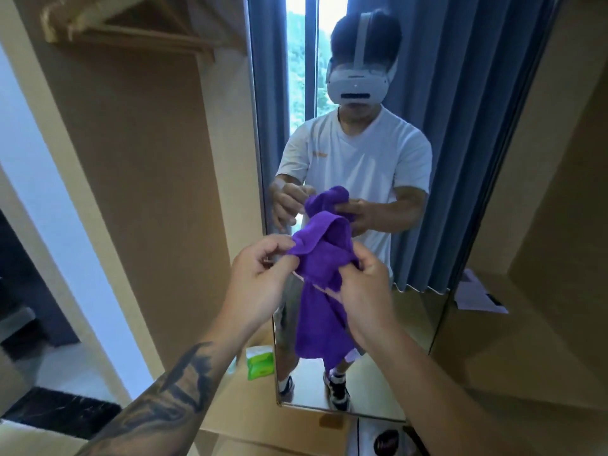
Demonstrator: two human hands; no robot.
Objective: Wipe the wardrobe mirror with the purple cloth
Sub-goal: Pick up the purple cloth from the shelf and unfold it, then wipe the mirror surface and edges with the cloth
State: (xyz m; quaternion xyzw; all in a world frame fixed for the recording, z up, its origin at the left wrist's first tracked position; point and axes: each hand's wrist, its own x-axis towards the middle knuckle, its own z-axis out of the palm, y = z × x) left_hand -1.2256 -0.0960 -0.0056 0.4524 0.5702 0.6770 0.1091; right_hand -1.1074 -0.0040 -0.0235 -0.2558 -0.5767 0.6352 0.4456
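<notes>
Starting far left: pale wall strip, dark doorway gap below it, then the tan wardrobe panel (pixel 141 179) with a wooden hanger rail (pixel 131 31) up top, blurred.

Left hand (pixel 260 278), forearm tattooed: fingers (pixel 276 248) curled, thumb and forefinger pinching the top-left fold of the purple cloth (pixel 324 291). Low beside that wrist, a green-and-white packet (pixel 260 363) sits on the wardrobe floor, just left of the mirror's edge.

Cloth is held in the air between both hands, close in front of the wardrobe mirror (pixel 460 159); can't tell if it touches the glass. Upper part bunched, rest hanging down in a loose fold.

Right hand (pixel 365 291): fingers wrapped into the cloth's right side, thumb on top, gripping it.

Mirror: tall, narrow, thin metal frame. Reflection shows a person in a white t-shirt and a white headset, both hands on the cloth, blue curtains and a bright window strip behind, sneakers at the bottom.

Right of the mirror: more tan panelling, a white paper sheet (pixel 477 294) lying on a shelf. Bottom edge, below the mirror, a dark round object (pixel 390 442), too blurred to identify.
</notes>
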